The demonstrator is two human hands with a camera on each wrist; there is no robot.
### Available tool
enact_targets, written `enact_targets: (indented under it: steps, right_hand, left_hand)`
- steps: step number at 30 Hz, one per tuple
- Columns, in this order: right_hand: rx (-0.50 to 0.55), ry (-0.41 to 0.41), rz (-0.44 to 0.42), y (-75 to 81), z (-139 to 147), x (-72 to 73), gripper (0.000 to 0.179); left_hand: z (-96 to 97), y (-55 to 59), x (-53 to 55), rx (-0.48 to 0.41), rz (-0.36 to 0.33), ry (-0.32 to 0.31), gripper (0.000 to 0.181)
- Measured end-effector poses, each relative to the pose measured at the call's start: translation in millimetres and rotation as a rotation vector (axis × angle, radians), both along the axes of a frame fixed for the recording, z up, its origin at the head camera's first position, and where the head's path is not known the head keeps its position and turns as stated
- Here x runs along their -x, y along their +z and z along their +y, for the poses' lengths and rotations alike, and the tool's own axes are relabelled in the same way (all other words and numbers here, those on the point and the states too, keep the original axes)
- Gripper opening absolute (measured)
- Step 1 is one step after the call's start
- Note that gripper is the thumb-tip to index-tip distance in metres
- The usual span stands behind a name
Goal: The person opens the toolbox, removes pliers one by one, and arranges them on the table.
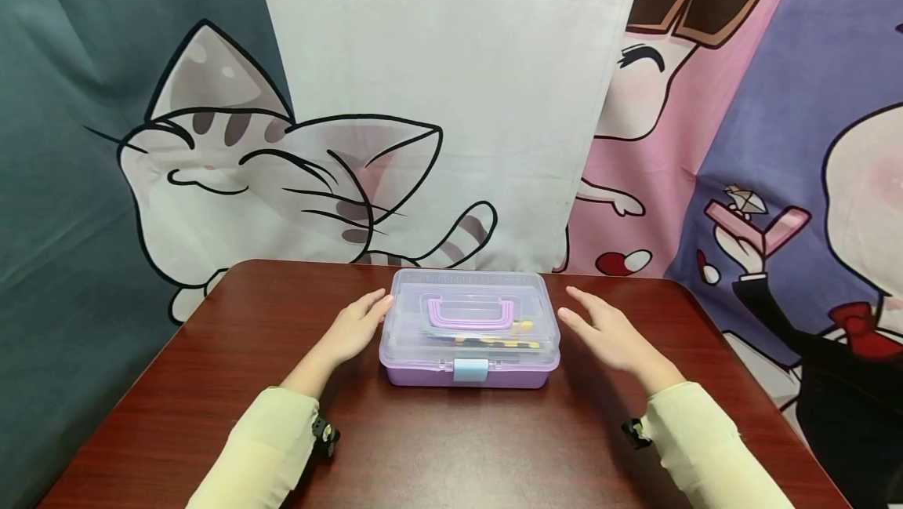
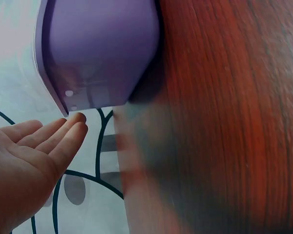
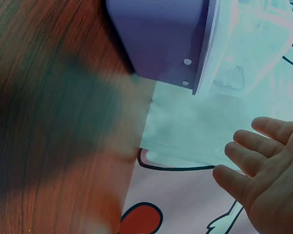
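A purple storage box [image 1: 423, 377] with a clear lid sits on the table in the head view. On its lid is a purple carry handle [image 1: 471, 322], folded flat, and at the front a light blue latch [image 1: 470, 370]. Yellow-marked items [image 1: 497, 343] show through the lid. My left hand [image 1: 356, 329] is at the box's left side, its straight fingers close to the wall. To the right, my right hand [image 1: 607, 332] is held apart from the box with fingers extended, palm turned toward it. Neither hand holds anything.
The box stands toward the far edge of a reddish-brown wooden table [image 1: 451, 446]. Behind it hangs a cloth backdrop [image 1: 451, 46] printed with a cartoon cat and figures. Black straps with small devices [image 1: 324, 437] sit at both wrists, by the pale sleeves [image 1: 261, 446].
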State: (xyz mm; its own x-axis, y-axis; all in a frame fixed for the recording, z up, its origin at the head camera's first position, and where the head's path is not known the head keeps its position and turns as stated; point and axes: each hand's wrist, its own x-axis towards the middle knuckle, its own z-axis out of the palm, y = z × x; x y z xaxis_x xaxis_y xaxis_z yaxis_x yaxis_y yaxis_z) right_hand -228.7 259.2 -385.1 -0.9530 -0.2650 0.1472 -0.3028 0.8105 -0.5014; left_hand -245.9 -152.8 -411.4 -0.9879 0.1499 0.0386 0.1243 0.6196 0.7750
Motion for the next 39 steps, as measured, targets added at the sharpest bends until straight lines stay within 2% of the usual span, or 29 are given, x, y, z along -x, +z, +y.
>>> enact_targets:
  steps: [12, 19, 22, 28, 34, 39]
  right_hand:
    - [0.024, 0.017, 0.025, 0.2, -4, -2.7, 0.065]
    - [0.037, 0.016, 0.031, 4.6, -9, -5.7, 0.065]
    - [0.048, 0.024, 0.028, 6.7, -11, -7.1, 0.064]
    - [0.072, 0.045, 0.031, 12.2, -17, -9.6, 0.061]
    - [0.130, 0.059, 0.036, 15.8, -24, -12.4, 0.058]
    - [0.183, 0.069, 0.045, 18.1, -29, -15.8, 0.053]
  left_hand:
    - [8.3, 0.4, 2.4, -0.180, -0.093, 0.015, 0.068]
    - [8.6, 1.4, 2.8, -0.348, -0.206, 0.026, 0.068]
    - [8.8, 2.5, 2.8, -0.393, -0.243, 0.023, 0.069]
    - [9.4, 1.1, 4.7, -0.431, -0.278, 0.052, 0.069]
    - [11.2, -1.5, 4.7, -0.433, -0.299, 0.103, 0.070]
    - [11.9, -3.1, 3.6, -0.439, -0.301, 0.115, 0.067]
